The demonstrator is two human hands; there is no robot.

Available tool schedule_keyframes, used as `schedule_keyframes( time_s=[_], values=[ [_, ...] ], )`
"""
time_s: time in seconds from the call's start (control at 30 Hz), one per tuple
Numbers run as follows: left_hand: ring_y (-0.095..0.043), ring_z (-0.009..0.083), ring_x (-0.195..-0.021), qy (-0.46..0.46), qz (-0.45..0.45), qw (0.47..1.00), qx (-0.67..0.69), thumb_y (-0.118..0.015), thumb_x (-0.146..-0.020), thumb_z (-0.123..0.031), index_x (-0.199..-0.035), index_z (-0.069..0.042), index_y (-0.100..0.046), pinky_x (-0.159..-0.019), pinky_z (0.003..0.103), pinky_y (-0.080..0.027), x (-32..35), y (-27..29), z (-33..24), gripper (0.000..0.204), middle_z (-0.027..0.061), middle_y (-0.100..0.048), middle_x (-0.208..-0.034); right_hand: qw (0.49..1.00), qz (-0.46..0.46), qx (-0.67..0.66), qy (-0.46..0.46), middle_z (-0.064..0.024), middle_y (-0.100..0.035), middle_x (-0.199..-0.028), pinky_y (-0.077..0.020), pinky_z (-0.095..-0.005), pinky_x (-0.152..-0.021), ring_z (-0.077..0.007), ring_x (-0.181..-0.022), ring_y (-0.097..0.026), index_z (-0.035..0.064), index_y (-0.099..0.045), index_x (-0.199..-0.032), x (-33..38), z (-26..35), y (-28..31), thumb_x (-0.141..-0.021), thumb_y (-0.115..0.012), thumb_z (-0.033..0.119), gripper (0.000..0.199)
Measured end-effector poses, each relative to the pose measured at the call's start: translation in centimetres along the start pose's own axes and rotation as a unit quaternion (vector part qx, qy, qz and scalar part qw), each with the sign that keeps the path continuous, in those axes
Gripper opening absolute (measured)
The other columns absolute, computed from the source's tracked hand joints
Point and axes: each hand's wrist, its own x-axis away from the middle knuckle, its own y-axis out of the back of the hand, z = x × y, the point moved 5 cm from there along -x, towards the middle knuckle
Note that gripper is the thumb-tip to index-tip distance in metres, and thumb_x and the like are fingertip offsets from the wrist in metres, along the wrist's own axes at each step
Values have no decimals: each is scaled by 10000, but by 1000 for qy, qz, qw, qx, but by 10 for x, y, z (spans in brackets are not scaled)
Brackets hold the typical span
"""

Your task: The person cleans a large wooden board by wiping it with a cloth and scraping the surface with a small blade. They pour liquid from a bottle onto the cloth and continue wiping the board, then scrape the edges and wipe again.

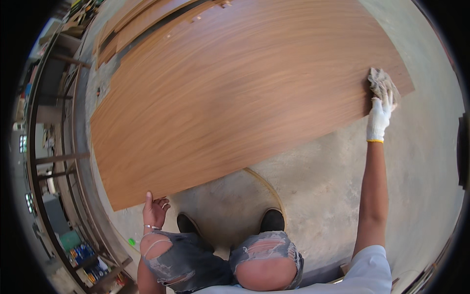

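A large brown wood-grain panel [235,93] lies flat across the concrete floor in front of me. My right hand [379,117], in a white work glove, reaches far out and presses a crumpled grey rag [381,82] onto the panel's near right corner. My bare left hand [154,210], with a bracelet at the wrist, rests against the panel's near left edge with fingers loosely apart and nothing in it. My knees in torn jeans and two black shoes [271,220] show below the panel's front edge.
More wooden boards [132,29] lie stacked beyond the panel at the top left. A metal-framed rack [58,161] with shelves and small coloured items runs along the left. Bare concrete floor [323,181] spreads to the right and under my feet.
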Motion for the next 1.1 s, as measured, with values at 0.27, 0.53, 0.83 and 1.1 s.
schedule_keyframes(
  time_s=[0.27,0.53,0.83,1.1],
  values=[
    [-737,252,-983,115,185,932,-288,-662,-1031,-155,-1320,8,-589,-880,365,-580,110,-74,-11,339,173,-736,-1126,990,74,-72,92,-157,-560,-1543,-85,-520,-1293,-359,-1545,-320,20,-641,-1411,17,62,37,-868,-528,32,555],
    [-640,228,-1257,287,384,856,-195,-618,-1055,-76,-1536,-19,-432,-1087,344,-481,166,-88,14,519,178,-665,-1350,969,177,-53,165,-152,-578,-1523,-12,-590,-1290,-383,-1556,-315,13,-638,-1413,60,255,54,-821,-497,-8,609],
    [-628,185,-1211,154,390,862,-285,-614,-1069,-152,-1517,-10,-452,-1071,344,-473,111,-59,68,497,130,-687,-1319,854,385,-134,323,-208,-637,-1401,-126,-703,-1239,-473,-1469,-438,54,-690,-1304,214,381,15,-698,-654,-19,612],
    [-653,172,-1132,94,292,915,-261,-605,-1065,-195,-1393,-16,-590,-973,344,-520,92,-22,113,374,91,-721,-1206,699,440,-251,505,-157,-633,-1377,-332,-594,-1196,-385,-1369,-520,46,-678,-1236,285,530,-18,-721,-714,214,542]
  ],
)
